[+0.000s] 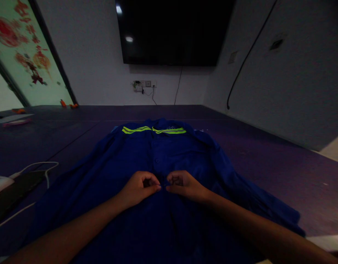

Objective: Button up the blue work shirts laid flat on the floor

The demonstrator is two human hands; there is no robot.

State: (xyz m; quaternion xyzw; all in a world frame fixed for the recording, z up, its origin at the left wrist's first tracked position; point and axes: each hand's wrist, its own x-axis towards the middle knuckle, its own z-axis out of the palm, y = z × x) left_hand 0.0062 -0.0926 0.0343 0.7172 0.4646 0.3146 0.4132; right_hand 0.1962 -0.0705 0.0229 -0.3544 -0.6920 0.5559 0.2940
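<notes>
A dark blue work jacket (125, 157) lies spread front side up, its collar at the far end and its sleeves out to both sides. Yellow-green reflective strips (169, 131) cross its chest. Along the front opening, one button (157, 160) shows above my hands. My left hand (143, 185) pinches the jacket's front edge between thumb and finger. Close beside it, my right hand (184, 186) is also closed in a pinch on the front edge. The fingertips nearly meet, and whatever small part sits between them is too dark to make out.
The jacket rests on a dark purple surface (256, 146). At the left are a dark phone-like slab (17, 198), a white plug or adapter (1, 183) and a white cable (34, 164). Small orange items (63, 103) stand far left. A large screen (174, 33) hangs on the wall behind.
</notes>
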